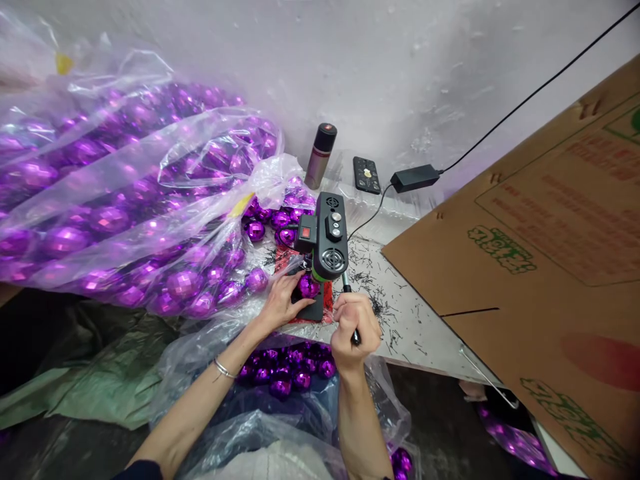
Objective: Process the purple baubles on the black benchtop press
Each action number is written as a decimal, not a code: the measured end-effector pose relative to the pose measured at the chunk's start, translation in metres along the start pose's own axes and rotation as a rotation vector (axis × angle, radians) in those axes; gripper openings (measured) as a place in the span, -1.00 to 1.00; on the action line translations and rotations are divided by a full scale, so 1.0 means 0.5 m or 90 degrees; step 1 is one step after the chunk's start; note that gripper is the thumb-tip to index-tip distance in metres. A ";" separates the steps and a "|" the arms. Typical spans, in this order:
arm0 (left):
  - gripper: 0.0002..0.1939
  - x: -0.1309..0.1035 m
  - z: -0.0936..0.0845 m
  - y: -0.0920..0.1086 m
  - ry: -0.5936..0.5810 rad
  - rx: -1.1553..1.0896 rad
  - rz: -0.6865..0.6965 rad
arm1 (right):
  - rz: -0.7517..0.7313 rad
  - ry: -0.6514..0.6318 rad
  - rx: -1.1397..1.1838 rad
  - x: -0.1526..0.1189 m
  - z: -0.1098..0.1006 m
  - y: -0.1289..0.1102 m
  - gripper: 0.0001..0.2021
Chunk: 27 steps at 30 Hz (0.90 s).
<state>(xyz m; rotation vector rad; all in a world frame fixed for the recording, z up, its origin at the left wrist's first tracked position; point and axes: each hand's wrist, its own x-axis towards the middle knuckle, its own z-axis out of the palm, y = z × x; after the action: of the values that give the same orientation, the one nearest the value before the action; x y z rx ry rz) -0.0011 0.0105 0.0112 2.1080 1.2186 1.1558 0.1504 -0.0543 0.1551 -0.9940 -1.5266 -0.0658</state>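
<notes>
A small black bench press (332, 233) with vents, two silver buttons and a red switch stands on the white table. Under its head sits a shiny purple faceted ball (309, 285). My left hand (283, 300) steadies this ball from the left, thumb and fingers around it. Closed in a fist, my right hand (356, 327) grips the black-tipped lever handle (346, 285) on the press's right side. A black base plate (313, 311) lies beneath the ball, on a red patch. Whatever part of the press touches the ball is hidden by its head.
A large clear bag (125, 200) of purple balls fills the left. More purple balls (280, 370) lie in plastic below the table edge. Behind the press are a spray can (321, 157), a phone (367, 175) and a power adapter (415, 178). Black bits (377, 293) litter the table beside a cardboard box (540, 267).
</notes>
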 end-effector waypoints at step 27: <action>-0.31 -0.005 -0.011 0.001 -0.010 -0.038 -0.012 | -0.075 0.044 -0.029 -0.068 0.032 0.054 -0.63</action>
<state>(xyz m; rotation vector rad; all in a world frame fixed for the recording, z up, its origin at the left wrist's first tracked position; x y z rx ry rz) -0.0058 0.0078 0.0135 2.0535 1.1794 1.1516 0.1503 -0.0466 0.1095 -0.9284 -1.5250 -0.2165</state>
